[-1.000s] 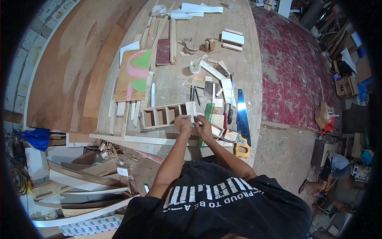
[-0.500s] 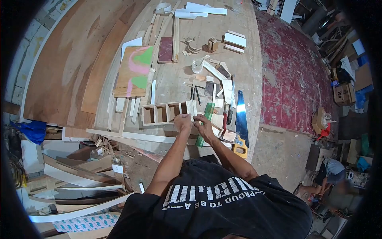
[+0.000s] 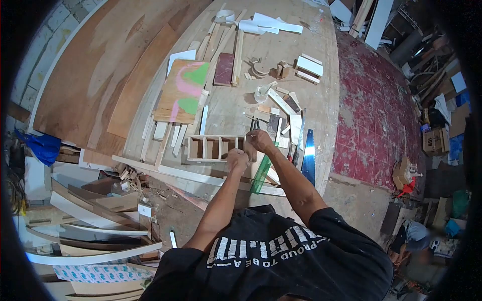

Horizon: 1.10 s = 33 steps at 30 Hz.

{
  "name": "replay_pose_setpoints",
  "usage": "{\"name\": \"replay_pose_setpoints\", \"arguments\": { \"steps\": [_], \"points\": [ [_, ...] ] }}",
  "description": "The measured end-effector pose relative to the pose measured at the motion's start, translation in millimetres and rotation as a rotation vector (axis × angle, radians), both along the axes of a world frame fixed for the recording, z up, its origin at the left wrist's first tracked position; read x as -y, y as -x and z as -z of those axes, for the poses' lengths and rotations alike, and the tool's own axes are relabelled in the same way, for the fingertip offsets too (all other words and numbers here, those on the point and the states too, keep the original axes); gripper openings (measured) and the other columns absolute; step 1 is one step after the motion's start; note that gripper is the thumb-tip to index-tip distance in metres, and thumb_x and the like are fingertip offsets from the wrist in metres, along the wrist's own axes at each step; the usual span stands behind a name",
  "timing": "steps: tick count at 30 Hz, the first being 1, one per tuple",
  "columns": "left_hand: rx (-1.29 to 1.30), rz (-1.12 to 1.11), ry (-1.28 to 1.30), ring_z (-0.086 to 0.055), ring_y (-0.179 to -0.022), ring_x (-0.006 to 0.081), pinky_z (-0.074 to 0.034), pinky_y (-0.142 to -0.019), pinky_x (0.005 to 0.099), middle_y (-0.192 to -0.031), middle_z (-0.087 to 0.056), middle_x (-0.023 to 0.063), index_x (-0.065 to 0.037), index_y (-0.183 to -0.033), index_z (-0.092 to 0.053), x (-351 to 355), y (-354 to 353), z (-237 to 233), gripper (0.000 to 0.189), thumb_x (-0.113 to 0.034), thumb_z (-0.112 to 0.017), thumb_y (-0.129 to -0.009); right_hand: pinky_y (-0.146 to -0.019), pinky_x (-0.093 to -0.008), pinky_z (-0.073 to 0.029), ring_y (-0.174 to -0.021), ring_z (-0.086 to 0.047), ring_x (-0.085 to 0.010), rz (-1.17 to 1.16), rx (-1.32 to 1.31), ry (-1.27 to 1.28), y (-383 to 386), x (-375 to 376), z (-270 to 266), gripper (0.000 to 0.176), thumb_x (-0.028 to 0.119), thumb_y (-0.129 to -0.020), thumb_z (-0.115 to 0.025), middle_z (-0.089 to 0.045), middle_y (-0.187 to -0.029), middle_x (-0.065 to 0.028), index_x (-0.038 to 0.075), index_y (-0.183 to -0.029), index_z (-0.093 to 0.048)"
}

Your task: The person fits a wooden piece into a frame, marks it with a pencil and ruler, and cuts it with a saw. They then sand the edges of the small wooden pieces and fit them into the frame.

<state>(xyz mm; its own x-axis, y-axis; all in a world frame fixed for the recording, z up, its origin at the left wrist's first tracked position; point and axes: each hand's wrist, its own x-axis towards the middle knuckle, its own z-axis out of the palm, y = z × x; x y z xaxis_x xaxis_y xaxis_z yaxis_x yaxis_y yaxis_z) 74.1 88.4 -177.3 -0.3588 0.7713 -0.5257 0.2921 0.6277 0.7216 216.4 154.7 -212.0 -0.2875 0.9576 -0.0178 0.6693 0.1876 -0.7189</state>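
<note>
A small wooden box (image 3: 213, 154) with several open compartments lies on the worktable. At its near right corner, my left hand (image 3: 237, 159) is closed on the box's edge. My right hand (image 3: 260, 141) is at the far right corner with its fingers pinched together; whatever is between them is too small or hidden to name. Just beyond that hand are dark pens (image 3: 255, 123), partly covered by it. A green transparent ruler (image 3: 260, 175) slants beneath my right forearm.
To the right lie a handsaw (image 3: 309, 158) and wood offcuts (image 3: 295, 125). A clear cup (image 3: 261, 94) stands farther back. A painted board (image 3: 182, 90) and wooden strips are on the left. Another person (image 3: 414, 236) crouches at the lower right.
My hands have moved apart: the right went forward to the box's far corner, the left stays at the near corner. The view has shifted, so the table contents appear farther right.
</note>
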Motion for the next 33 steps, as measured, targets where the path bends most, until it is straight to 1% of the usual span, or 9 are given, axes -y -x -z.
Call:
{"name": "replay_pose_setpoints", "arguments": {
  "steps": [3,5,6,7,10,15,17,30,33],
  "points": [
    [0.022,0.085,0.133,-0.067,-0.057,0.0247,-0.053,-0.045,0.0366,-0.074,-0.069,0.0145,-0.002,-0.089,-0.069,-5,4,-7,0.013,-0.002,-0.065,-0.077,-0.083,-0.0474,-0.053,-0.096,-0.065,-0.0409,0.004,0.027,0.071,-3,4,-15,0.029,0.019,-0.083,-0.061,-0.069,-0.102,-0.0192,0.010,-0.109,-0.070],
    [0.031,0.085,0.165,-0.069,-0.062,0.0249,-0.056,-0.049,0.0375,-0.080,-0.070,0.0160,-0.001,-0.089,-0.069,-9,6,-13,0.014,-0.002,-0.066,-0.075,-0.082,-0.0511,-0.053,-0.100,-0.063,-0.0428,-0.165,0.226,0.004,-6,6,-24,0.040,0.023,-0.080,-0.063,-0.066,-0.115,-0.0192,0.010,-0.118,-0.065],
    [0.029,0.119,0.220,-0.070,-0.065,0.0256,-0.056,-0.050,0.0381,-0.083,-0.071,0.0161,-0.002,-0.088,-0.070,-14,8,-20,0.013,-0.001,-0.067,-0.075,-0.097,-0.0493,-0.049,-0.123,-0.051,-0.0405,-0.207,0.247,0.174,-5,9,-45,0.077,0.024,-0.069,-0.075,-0.054,-0.134,-0.0181,0.007,-0.138,-0.048],
    [0.030,0.121,0.218,-0.070,-0.065,0.0256,-0.056,-0.050,0.0381,-0.083,-0.071,0.0161,-0.002,-0.088,-0.070,-17,9,-22,0.013,-0.001,-0.067,-0.075,-0.097,-0.0493,-0.049,-0.123,-0.051,-0.0405,-0.206,0.248,0.173,-8,14,-53,0.077,0.024,-0.069,-0.075,-0.054,-0.134,-0.0181,0.007,-0.138,-0.048],
    [0.014,0.211,0.239,-0.070,-0.066,0.0262,-0.056,-0.050,0.0386,-0.083,-0.070,0.0151,-0.001,-0.089,-0.070,-22,11,-7,0.013,-0.001,-0.065,-0.077,-0.106,-0.0601,-0.036,-0.137,-0.038,-0.0352,-0.329,0.378,0.032,-9,39,-67,0.113,0.034,-0.056,-0.087,-0.038,-0.150,-0.0140,0.012,-0.151,-0.029],
    [-0.044,0.154,0.167,-0.067,-0.062,0.0257,-0.054,-0.047,0.0390,-0.079,-0.068,0.0139,0.000,-0.082,-0.069,-30,14,60,0.005,0.000,-0.064,-0.079,-0.105,-0.0572,-0.036,-0.135,-0.039,-0.0366,-0.290,0.458,-0.092,5,56,-77,0.115,0.035,-0.055,-0.088,-0.039,-0.148,-0.0181,0.012,-0.151,-0.030],
    [-0.042,0.167,0.178,-0.067,-0.061,0.0256,-0.054,-0.047,0.0390,-0.078,-0.067,0.0137,0.000,-0.081,-0.068,-27,11,22,0.004,0.000,-0.064,-0.079,-0.102,-0.0570,-0.041,-0.132,-0.041,-0.0339,-0.241,0.418,-0.124,7,56,-75,0.112,0.027,-0.051,-0.087,-0.045,-0.135,-0.0147,0.012,-0.148,-0.032],
    [0.004,0.187,0.039,-0.069,-0.063,0.0232,-0.057,-0.050,0.0368,-0.071,-0.068,0.0139,-0.002,-0.077,-0.069,-7,10,-21,0.005,-0.005,-0.072,-0.074,-0.101,-0.0537,-0.045,-0.129,-0.043,-0.0377,-0.212,0.130,-0.115,-1,49,-58,0.114,0.015,-0.048,-0.086,-0.044,-0.137,-0.0181,0.005,-0.147,-0.031],
    [0.050,0.173,0.100,-0.069,-0.063,0.0233,-0.058,-0.049,0.0367,-0.074,-0.069,0.0139,-0.002,-0.079,-0.070,-9,11,-25,0.007,-0.007,-0.073,-0.074,-0.110,-0.0472,-0.038,-0.128,-0.042,-0.0416,-0.263,0.119,-0.105,-2,45,-56,0.119,0.022,-0.048,-0.090,-0.043,-0.140,-0.0242,-0.002,-0.147,-0.028]
  ]
}}
